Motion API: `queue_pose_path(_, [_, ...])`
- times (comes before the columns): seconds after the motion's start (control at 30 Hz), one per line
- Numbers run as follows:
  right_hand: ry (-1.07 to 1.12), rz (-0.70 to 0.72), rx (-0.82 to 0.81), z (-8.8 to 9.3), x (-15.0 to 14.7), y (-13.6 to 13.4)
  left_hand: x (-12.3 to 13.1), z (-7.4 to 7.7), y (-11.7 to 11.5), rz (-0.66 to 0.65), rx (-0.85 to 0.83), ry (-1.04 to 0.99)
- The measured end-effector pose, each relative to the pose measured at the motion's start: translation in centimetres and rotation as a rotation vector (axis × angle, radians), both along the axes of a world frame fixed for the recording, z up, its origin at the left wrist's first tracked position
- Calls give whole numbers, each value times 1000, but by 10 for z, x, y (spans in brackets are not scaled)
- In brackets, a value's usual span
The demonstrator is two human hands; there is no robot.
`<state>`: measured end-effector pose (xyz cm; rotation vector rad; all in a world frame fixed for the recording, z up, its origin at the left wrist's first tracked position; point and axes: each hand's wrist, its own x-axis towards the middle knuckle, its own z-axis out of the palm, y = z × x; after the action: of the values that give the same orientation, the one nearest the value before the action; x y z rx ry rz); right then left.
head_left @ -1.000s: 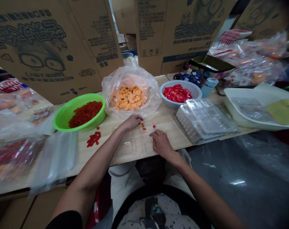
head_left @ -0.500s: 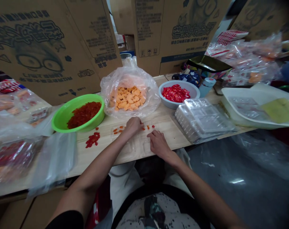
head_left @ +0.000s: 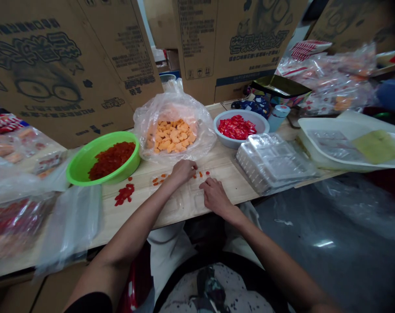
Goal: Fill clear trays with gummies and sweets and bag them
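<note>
Mid-frame, on clear plastic tray (head_left: 181, 204): left hand (head_left: 182, 171) bunched, pinch unclear; right hand (head_left: 215, 198) open, resting, apparently steadying tray near orange diced pieces (head_left: 158, 179).

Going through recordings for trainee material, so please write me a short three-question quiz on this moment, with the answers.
1. Multiple choice: what holds the orange pieces? A) the pale bowl B) a clear plastic bag C) a cardboard box
2. True or false: the right hand is gripping the stack of clear trays.
3. Short answer: what lies loose on the wooden table beside the green bowl?

Key: 1) B; 2) False; 3) Red pieces
</note>
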<state>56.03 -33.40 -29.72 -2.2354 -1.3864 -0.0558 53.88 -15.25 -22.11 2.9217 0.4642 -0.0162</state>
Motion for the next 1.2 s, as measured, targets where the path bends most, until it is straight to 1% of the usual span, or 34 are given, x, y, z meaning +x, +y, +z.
queue_pose_path(0.1, [-2,0,6,-1,1,0,11,-1,0,-131,-67,46])
queue_pose_path(0.17, [3,0,1,-1,1,1,17,-4,1,-162,-94,59])
queue_pose_path(0.27, [2,-4,-8,-2,1,1,21,-6,6,-172,-141,64])
queue_pose_path(0.33, [-4,-9,-4,-2,1,2,22,-5,13,-165,-185,53])
queue_pose_path(0.47, [2,-1,3,-4,2,2,25,-1,26,-82,-244,-41])
queue_pose_path(0.53, [9,0,6,-6,2,2,28,-1,27,-71,-280,-53])
queue_pose_path(0.67, [10,-3,20,-8,3,4,30,-8,23,-94,-335,-45])
queue_pose_path(0.73, [13,-2,21,-8,3,4,27,-8,24,-85,-317,-70])
queue_pose_path(0.8, [19,-1,20,-6,3,3,21,-6,27,-87,-274,-93])
queue_pose_path(0.9, [22,3,17,-5,3,2,8,-1,31,-149,-215,-60])
queue_pose_path(0.97, [20,0,18,-4,2,2,0,-2,29,-179,-179,-28])
queue_pose_path(1.07, [15,-3,27,-5,0,2,-5,-7,24,-131,-103,-37])
queue_pose_path(1.13, [11,4,34,-6,0,2,-5,-10,20,-72,-59,-56])
queue_pose_path(1.2, [13,8,33,-7,0,3,-3,-11,17,-42,-35,-77])
